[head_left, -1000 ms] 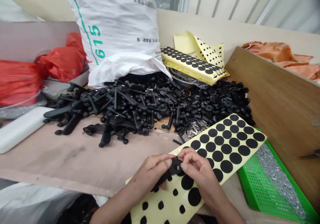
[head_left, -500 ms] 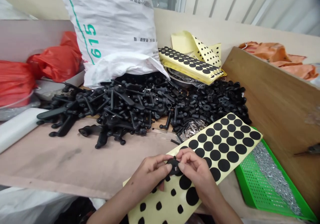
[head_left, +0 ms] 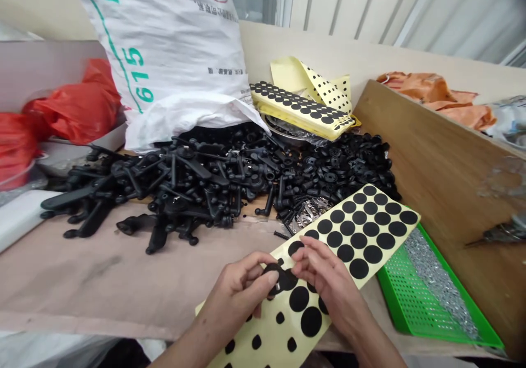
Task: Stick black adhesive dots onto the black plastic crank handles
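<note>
A small round black part (head_left: 274,280) is pinched between the thumb and fingers of my left hand (head_left: 242,286). My right hand (head_left: 322,272) is just to its right, apart from the part, with its fingers bent close together; whether anything is between them is too small to tell. Both hands are over a yellow sheet of round black stickers (head_left: 371,229). Large black discs cover the sheet's upper right, while only small black spots show on its lower left.
Black plastic parts (head_left: 197,176) lie heaped behind the hands under a white sack (head_left: 172,45). More sticker sheets (head_left: 302,105) are stacked at the back. A green basket (head_left: 411,297) of small metal pieces stands right, beside a wooden board (head_left: 444,165). Red bags (head_left: 82,105) sit left.
My right hand has come off the round black part and moved slightly right, while my left hand keeps hold of it. The whole view has shifted a little.
</note>
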The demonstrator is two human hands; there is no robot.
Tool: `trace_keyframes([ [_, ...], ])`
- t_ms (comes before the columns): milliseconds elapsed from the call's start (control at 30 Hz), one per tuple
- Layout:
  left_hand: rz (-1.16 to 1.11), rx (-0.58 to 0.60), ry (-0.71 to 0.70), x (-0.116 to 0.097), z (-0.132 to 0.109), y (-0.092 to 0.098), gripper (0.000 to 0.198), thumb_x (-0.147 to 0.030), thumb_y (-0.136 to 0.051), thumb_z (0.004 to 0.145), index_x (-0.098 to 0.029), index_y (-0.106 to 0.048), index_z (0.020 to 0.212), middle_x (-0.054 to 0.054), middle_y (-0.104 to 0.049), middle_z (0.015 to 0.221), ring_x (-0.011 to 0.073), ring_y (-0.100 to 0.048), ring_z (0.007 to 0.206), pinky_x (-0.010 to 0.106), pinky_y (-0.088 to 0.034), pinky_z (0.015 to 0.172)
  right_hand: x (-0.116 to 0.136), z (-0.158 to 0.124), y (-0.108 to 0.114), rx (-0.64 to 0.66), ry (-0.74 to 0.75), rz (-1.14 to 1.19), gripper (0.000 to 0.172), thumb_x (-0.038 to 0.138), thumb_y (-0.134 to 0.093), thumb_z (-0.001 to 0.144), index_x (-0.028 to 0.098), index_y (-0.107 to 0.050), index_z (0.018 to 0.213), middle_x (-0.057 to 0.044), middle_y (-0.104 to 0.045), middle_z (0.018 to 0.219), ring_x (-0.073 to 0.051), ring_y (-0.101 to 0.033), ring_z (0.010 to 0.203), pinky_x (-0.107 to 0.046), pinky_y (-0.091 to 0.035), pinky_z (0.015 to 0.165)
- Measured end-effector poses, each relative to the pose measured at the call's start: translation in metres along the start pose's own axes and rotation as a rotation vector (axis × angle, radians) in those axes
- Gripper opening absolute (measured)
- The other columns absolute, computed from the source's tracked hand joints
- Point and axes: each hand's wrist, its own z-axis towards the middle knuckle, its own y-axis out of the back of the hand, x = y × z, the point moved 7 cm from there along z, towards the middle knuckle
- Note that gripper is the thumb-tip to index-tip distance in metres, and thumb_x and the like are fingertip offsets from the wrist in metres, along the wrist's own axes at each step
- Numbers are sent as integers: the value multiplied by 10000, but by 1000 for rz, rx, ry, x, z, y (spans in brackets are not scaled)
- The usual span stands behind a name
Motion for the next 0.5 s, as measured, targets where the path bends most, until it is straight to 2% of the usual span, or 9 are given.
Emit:
trace_keyframes([
  [33, 10, 1, -5, -1, -1, 0, 273, -411, -540, 842, -165, -584, 953, -40, -540, 620, 73, -426, 458, 169, -375, 419, 3, -2, -3, 8, 35, -68, 307, 375, -547, 862, 230, -563, 1132, -10, -617, 833, -146, -597, 712, -313, -474, 752],
  [100, 8, 8, -28, -3, -2, -3, 269, -413, -539, 848, -168, -583, 950, -55, -503, 594, 76, -423, 467, 168, -381, 423, 10, -6, -17, 103, 133, -303, 272, 356, -495, 897, 238, -574, 1130, -3, -618, 791, -155, -597, 713, -297, -466, 726],
  [200, -41, 0, -30, -5, -4, -5, 301, -443, -532, 848, -162, -581, 946, -61, -473, 573, 80, -416, 462, 173, -379, 417, 19, -15, -40, 220, 275, -556, 262, 315, -408, 942, 244, -591, 1115, -19, -645, 849, -166, -606, 768, -272, -458, 713],
  [367, -91, 41, -17, -5, -15, -6, 370, -456, -535, 847, -174, -572, 1085, -18, -576, 671, 86, -445, 471, 189, -385, 433, 14, -16, -49, 210, 228, -516, 297, 371, -343, 965, 259, -607, 1044, 12, -586, 702, -126, -534, 589, -225, -418, 542],
  [500, -33, 43, -48, -7, -31, 4, 361, -390, -546, 858, -219, -536, 1176, -8, -628, 747, 105, -491, 549, 186, -402, 487, -1, -17, -58, 236, 142, -445, 299, 412, -358, 949, 272, -563, 1116, 11, -572, 677, -154, -568, 615, -263, -469, 597],
])
